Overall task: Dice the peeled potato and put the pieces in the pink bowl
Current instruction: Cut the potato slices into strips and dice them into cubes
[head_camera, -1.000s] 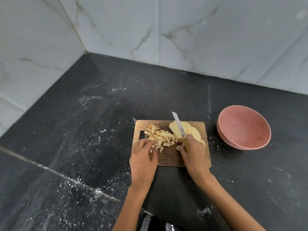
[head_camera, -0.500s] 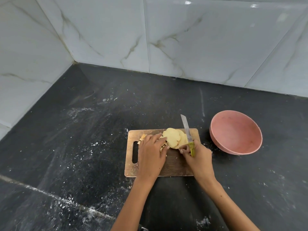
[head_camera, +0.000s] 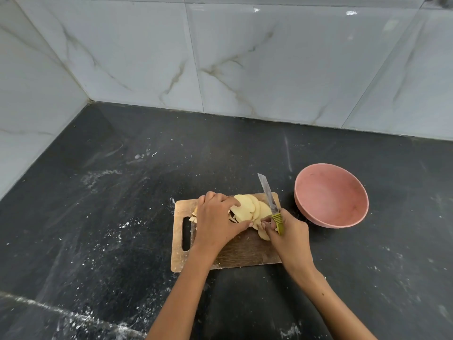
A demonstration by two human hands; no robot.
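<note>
On the speckled black stone counter [head_camera: 110,217] lies a rectangular wooden cutting board [head_camera: 245,251], the round pink bowl [head_camera: 331,195] just right of it. On the board's far half the left hand [head_camera: 215,219] grasps fanned pale potato slices [head_camera: 247,207]. The right hand [head_camera: 289,234] clasps a green-handled steel knife [head_camera: 268,195] beside them, blade pointing far.

Pale potato slices [head_camera: 247,207] fanned on board; pink bowl [head_camera: 331,195] upright beside

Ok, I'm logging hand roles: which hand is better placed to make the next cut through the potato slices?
The right hand: it grips the knife beside the potato slices, while the left hand holds them, likely steadying the stack.
</note>
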